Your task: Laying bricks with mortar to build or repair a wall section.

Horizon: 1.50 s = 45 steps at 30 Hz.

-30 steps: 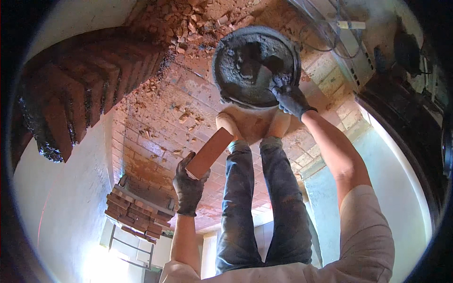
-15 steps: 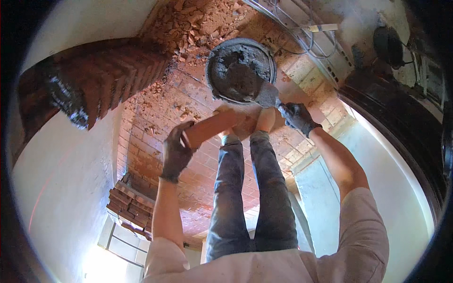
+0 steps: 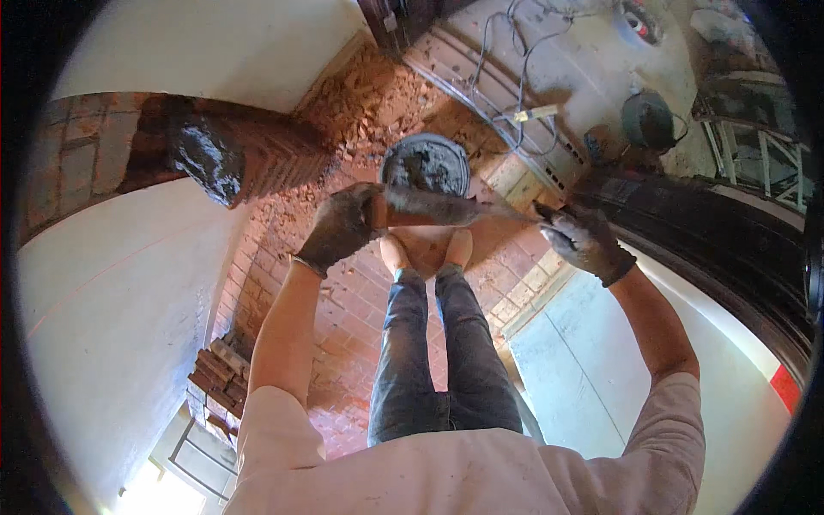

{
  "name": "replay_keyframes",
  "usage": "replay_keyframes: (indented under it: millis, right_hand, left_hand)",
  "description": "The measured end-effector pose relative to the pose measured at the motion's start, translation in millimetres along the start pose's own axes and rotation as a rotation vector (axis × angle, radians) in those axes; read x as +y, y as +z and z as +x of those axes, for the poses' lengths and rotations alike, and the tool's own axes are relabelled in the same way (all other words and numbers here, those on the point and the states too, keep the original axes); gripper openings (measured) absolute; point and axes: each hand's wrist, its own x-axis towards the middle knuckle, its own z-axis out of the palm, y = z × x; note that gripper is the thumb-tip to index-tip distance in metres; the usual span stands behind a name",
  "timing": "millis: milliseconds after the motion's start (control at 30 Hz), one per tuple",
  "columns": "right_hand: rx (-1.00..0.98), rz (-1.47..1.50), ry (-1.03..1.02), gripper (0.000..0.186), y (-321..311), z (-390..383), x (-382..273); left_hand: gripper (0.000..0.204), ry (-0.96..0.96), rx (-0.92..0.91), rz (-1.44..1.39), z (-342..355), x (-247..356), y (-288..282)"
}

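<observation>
Gripping a brick [image 3: 414,206] by its nine o'clock end with the gloved left hand [image 3: 339,227], fingers wrapped round it. Holding the brick nearly level, just above the middle of the view at twelve o'clock, pointing across to three. Likely held by one end to leave the rest free for the trowel [image 3: 513,211]. Closed on the trowel's handle with the gloved right hand [image 3: 588,242], out at three o'clock, with the blade aimed back at nine. Too blurry there to tell if touching the brick or only passing close. Keeping the round tub [image 3: 386,159] of wet grey mix [image 3: 433,163] just past the feet [image 3: 395,253], at twelve o'clock, maybe for a short reach. Also seeing stacked bricks [image 3: 275,163] at ten o'clock, with broken bits [image 3: 378,103] between eleven and twelve.

Half a second ago, holding the trowel low by the tub's four o'clock edge; now up at the brick's far end. Swinging the brick too, from pointing at two o'clock to three. Seeing the tub smaller than before, as if from farther up.
</observation>
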Motion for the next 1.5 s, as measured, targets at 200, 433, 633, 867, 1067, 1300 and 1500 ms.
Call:
replay_keyframes:
  millis: [200, 433, 633, 867, 1067, 1300, 1500]
  right_hand:
    - [0.027, -0.166, -0.19, 0.039, -15.0, 3.6, 1.5]
    - [0.051, -0.208, 0.202, 0.046, 33.3, -4.9, 9.0]
    - [0.412, 0.461, 0.572, 0.048, 114.6, -12.1, -108.2]
    - [0.301, 0.229, 0.302, 0.061, 114.7, -4.9, -162.8]
    - [0.396, 0.215, 0.23, 0.064, 62.5, 16.9, -137.7]
    - [0.49, 0.17, 0.05, 0.041, 91.9, 37.9, -134.1]
    - [0.127, 1.289, 0.822, 0.015, 98.5, 112.6, -106.8]
  left_hand:
    - [0.049, 0.08, 0.117, 0.046, -2.1, 41.2, -8.3]
    - [0.056, 0.005, 0.348, -0.124, -33.4, 73.2, 9.4]
    - [0.047, -0.381, 0.753, -0.275, -39.4, 108.7, 47.1]
    - [0.034, -0.526, 1.038, -0.603, -16.4, 115.9, 35.4]
    - [0.038, -0.434, 1.129, -0.239, -33.2, 144.8, -2.7]
    - [0.045, -0.441, 1.139, -0.426, -52.6, 143.7, -40.0]
    - [0.054, -0.112, 0.86, -0.979, -73.2, 81.7, -93.7]
